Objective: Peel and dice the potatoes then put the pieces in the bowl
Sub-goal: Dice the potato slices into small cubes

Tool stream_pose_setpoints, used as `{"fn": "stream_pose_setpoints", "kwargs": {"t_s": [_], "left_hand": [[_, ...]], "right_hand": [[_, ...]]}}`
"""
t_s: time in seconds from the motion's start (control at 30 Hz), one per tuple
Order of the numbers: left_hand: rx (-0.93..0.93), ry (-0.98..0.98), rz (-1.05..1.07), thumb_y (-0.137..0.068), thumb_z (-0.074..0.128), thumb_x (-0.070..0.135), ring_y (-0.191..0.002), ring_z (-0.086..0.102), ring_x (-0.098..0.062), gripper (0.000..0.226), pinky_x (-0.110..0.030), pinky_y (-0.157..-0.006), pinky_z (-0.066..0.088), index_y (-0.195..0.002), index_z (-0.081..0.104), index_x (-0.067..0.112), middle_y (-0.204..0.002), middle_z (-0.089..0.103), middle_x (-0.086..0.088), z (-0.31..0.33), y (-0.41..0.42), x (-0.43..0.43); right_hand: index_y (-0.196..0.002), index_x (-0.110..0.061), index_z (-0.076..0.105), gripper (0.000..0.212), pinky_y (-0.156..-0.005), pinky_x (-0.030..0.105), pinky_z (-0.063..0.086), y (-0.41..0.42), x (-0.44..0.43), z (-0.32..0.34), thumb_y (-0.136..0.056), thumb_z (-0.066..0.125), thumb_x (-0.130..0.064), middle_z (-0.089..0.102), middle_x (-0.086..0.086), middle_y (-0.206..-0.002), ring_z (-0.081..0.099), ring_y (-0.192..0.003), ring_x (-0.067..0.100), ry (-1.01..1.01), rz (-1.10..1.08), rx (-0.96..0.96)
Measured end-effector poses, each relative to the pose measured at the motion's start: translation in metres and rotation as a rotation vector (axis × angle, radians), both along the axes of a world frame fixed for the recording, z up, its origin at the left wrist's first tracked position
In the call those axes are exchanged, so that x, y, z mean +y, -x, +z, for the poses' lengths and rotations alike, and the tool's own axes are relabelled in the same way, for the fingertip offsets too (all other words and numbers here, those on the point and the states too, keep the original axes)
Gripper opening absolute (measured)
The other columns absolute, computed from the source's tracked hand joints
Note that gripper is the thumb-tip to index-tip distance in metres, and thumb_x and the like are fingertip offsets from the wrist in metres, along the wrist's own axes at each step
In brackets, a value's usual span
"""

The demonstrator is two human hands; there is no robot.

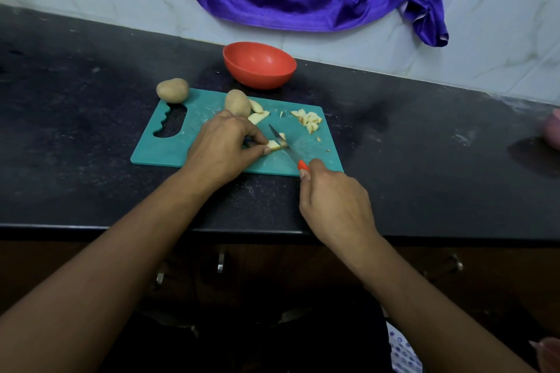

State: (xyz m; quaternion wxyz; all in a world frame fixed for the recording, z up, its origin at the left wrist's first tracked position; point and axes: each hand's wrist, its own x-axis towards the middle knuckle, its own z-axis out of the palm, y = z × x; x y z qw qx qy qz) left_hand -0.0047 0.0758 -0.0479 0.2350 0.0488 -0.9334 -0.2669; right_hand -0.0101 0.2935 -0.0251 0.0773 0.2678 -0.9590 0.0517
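The left hand arches over the cutting board, fingertips pinching a potato strip; the right hand grips the knife, blade across it.

1. The red bowl stands on the table just beyond the cutting board, its mouth unobstructed.
2. A whole potato and slices stand between the left grip, which pinches a potato piece, and the bowl.
3. Between the slices and the diced pile, a bare strip of board leads toward the bowl.
4. The knife, held by the right grip, slants across the board's near middle.
5. Bare table lies wide on both sides; a second potato sits at the board's far left corner.
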Motion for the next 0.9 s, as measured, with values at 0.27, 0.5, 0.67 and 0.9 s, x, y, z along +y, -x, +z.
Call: {"fn": "stream_pose_setpoints", "kwargs": {"t_s": [0.27,0.5,0.67,0.9], "left_hand": [[0.016,-0.002,-0.012,-0.083,0.081,0.038,-0.102,0.053,-0.013,0.013,-0.039,-0.089,0.048,-0.096,0.079,0.034,-0.094,0.072,0.015,-0.0011,0.0001,-0.0007],[-0.008,-0.026,0.013,-0.081,0.081,0.045,-0.101,0.054,-0.013,0.014,-0.037,-0.086,0.050,-0.094,0.078,0.041,-0.095,0.070,0.008,-0.0051,0.0029,-0.0027],[-0.008,-0.025,0.026,-0.080,0.081,0.046,-0.100,0.053,-0.012,0.012,-0.037,-0.083,0.051,-0.091,0.077,0.042,-0.093,0.070,0.008,-0.0057,0.0028,-0.0024],[-0.005,-0.015,0.022,-0.080,0.081,0.047,-0.101,0.054,-0.013,0.011,-0.041,-0.084,0.052,-0.089,0.076,0.042,-0.093,0.069,0.008,-0.0050,0.0027,-0.0022]], "right_hand": [[-0.104,-0.025,0.044,0.026,-0.048,0.028,0.033,0.0023,-0.0004,-0.0021,-0.111,0.026,-0.043,0.048,-0.009,-0.072,0.049,-0.057,0.008,0.021,0.002,0.010],[-0.103,-0.024,0.047,0.029,-0.048,0.030,0.028,0.0033,-0.0008,-0.0020,-0.110,0.027,-0.044,0.047,-0.009,-0.072,0.045,-0.057,0.007,0.035,-0.008,0.004],[-0.108,-0.023,0.051,0.033,-0.053,0.034,0.039,0.0044,-0.0013,-0.0017,-0.110,0.027,-0.045,0.055,-0.006,-0.079,0.052,-0.063,0.011,0.008,0.000,-0.012],[-0.113,-0.022,0.051,0.031,-0.058,0.036,0.044,0.0063,-0.0053,0.0035,-0.110,0.028,-0.043,0.049,-0.006,-0.076,0.049,-0.064,0.010,-0.033,0.030,-0.032]]}}
